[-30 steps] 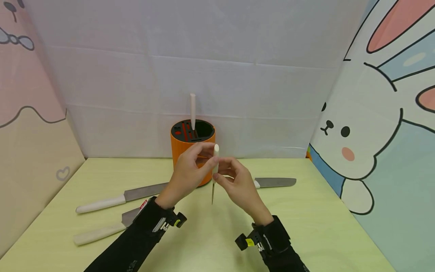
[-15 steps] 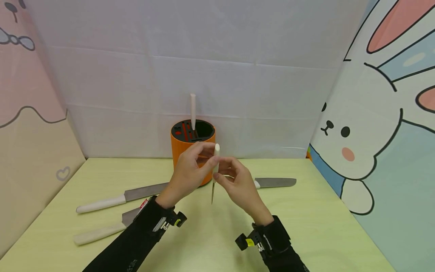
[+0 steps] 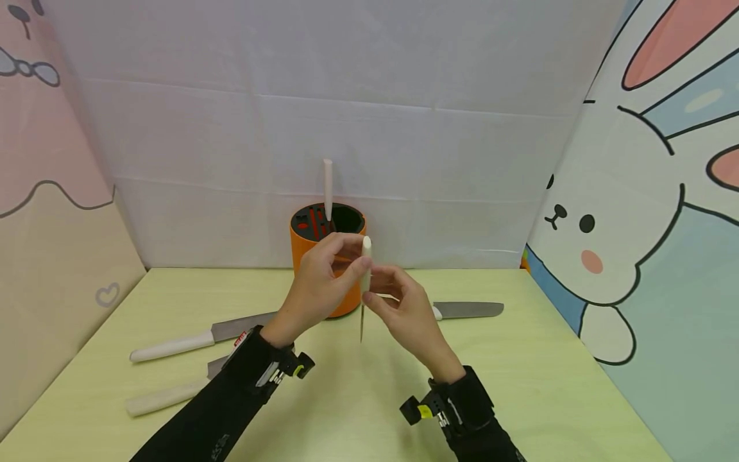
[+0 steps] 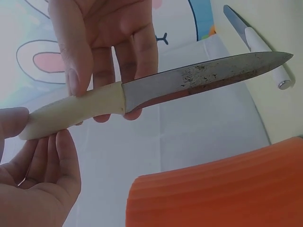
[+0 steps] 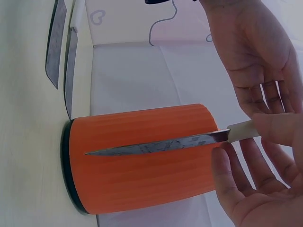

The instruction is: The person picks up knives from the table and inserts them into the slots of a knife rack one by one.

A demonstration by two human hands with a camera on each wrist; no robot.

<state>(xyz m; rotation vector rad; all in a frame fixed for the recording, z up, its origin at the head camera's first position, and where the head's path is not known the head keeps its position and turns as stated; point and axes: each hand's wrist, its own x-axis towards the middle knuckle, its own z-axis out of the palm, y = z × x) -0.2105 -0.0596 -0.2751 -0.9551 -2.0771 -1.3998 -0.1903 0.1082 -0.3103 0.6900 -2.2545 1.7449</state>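
In the head view, a small knife (image 3: 366,256) with a white handle hangs point down in front of the orange knife block (image 3: 346,305). My left hand (image 3: 323,276) pinches the upper end of its handle. Lower down, near the blade, my right hand (image 3: 407,314) pinches the same handle between thumb and fingers. Dark spots mark the knife's blade (image 4: 189,78) in the left wrist view. A white-handled knife (image 3: 328,186) stands upright in the block's black slotted top. In the right wrist view, the held blade (image 5: 156,145) passes in front of the block's side, its tip toward the table.
Two white-handled knives, one farther back (image 3: 173,346) and one nearer (image 3: 164,398), lie on the table's left side, partly behind my left arm. Another knife (image 3: 470,310) lies right of the block. A white backdrop (image 3: 231,141) stands behind.
My left hand has risen slightly, and the pinched knife has come up a little with it. My right hand stays almost still. The knives on the table have not moved.
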